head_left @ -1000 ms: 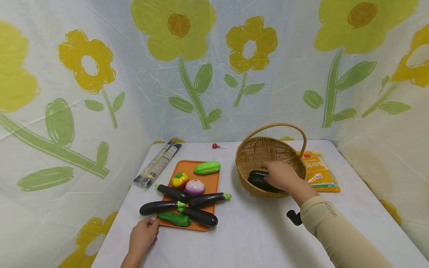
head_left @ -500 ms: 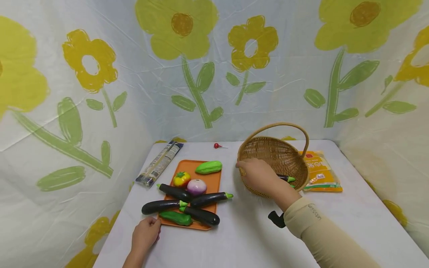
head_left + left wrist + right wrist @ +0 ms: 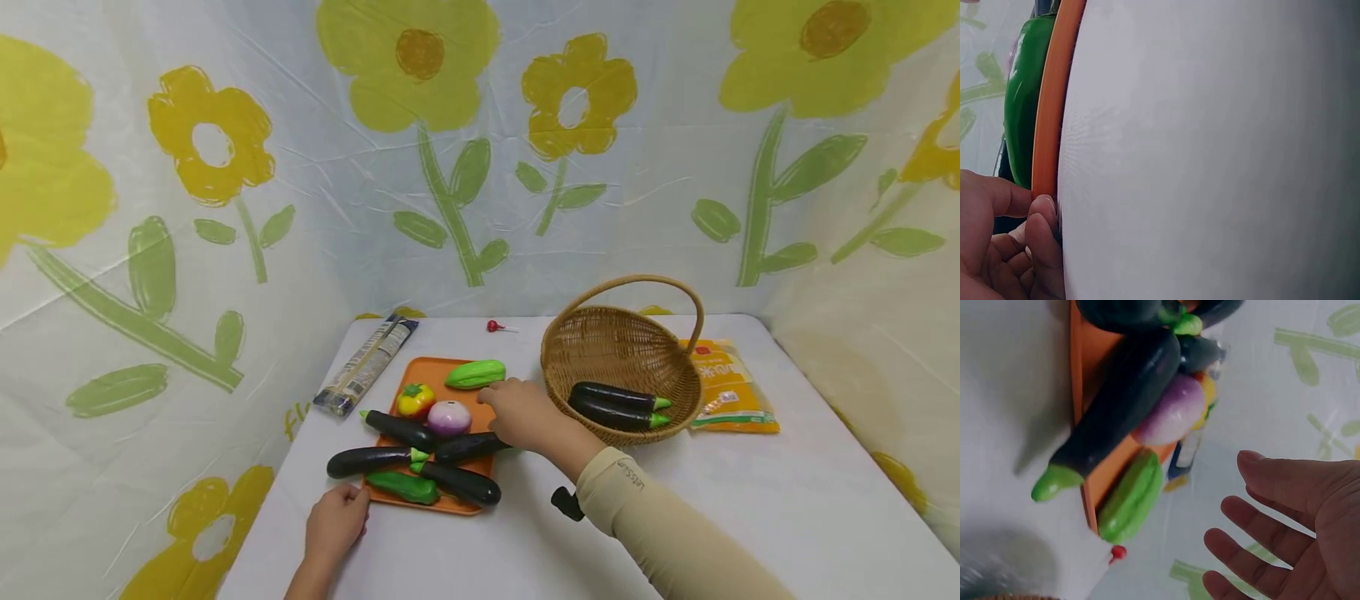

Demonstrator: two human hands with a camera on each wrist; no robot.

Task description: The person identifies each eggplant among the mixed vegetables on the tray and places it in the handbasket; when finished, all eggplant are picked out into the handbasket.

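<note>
At its near left corner, the orange tray [image 3: 429,369] is pinched by my left hand [image 3: 336,518]; the left wrist view shows thumb and fingers on its rim, beside a green pepper [image 3: 1025,87]. My right hand [image 3: 527,418] hovers over the tray's right side, fingers spread and holding nothing, near an eggplant [image 3: 1124,403] whose green stem it hides in the head view. Other eggplants [image 3: 459,483] lie crosswise on the tray with a purple onion [image 3: 450,418], a yellow-red bell pepper [image 3: 416,401] and a light green ridged vegetable [image 3: 476,374].
A wicker basket [image 3: 570,333] with a tall handle stands to the right, two eggplants [image 3: 617,406] inside. Behind its right side lies an orange-yellow food bag [image 3: 726,392]. A long packet [image 3: 367,365] lies at the left, and a red lollipop [image 3: 493,326] at the back.
My right hand has left the basket, where two eggplants now lie in plain view, and moved left to the tray. My left hand has stayed at the tray corner.
</note>
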